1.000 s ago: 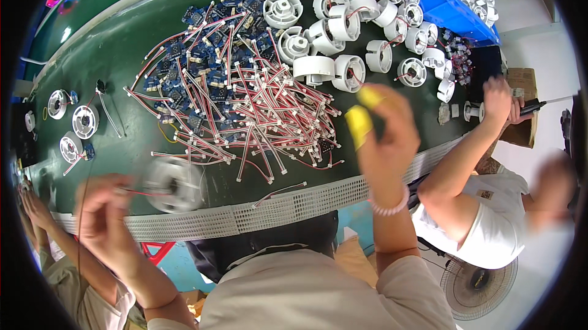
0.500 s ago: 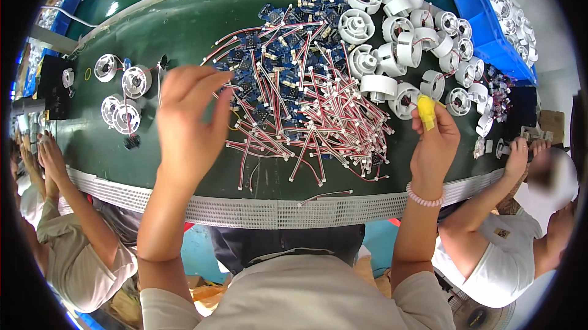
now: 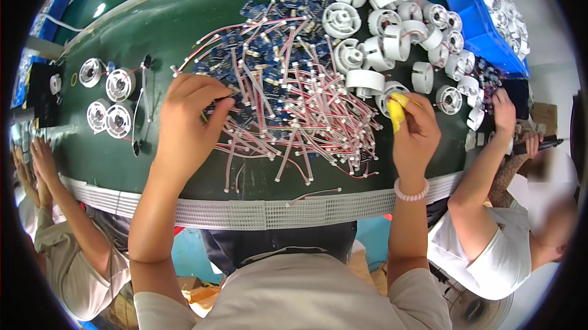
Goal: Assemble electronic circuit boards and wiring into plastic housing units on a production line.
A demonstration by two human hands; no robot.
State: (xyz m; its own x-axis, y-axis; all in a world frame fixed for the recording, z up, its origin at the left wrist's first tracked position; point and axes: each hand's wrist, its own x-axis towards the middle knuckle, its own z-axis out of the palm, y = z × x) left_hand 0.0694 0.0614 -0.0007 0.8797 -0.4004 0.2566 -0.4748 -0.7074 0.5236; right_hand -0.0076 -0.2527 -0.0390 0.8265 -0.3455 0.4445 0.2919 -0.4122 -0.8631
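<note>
A heap of small blue circuit boards with red-and-white wires [image 3: 288,103] lies in the middle of the green table [image 3: 153,30]. My left hand [image 3: 187,119] reaches into the heap's left side, its fingertips pinched on one wired board [image 3: 219,105]. My right hand [image 3: 416,134] is at the heap's right edge. Its yellow finger covers [image 3: 397,112] pinch the rim of a white round housing [image 3: 386,90]. Many more white round housings [image 3: 392,30] lie behind the heap.
Three white housings with wires [image 3: 104,94] sit at the far left beside a thin black tool [image 3: 144,106]. A blue bin [image 3: 484,24] of white parts stands at the back right. A co-worker's hand [image 3: 505,109] works on the right, another person's hands [image 3: 33,165] on the left. A white mesh strip [image 3: 275,212] edges the table.
My left hand came in from the near left edge over the table and dropped into the board heap. My right hand lowered from mid-air onto a white housing.
</note>
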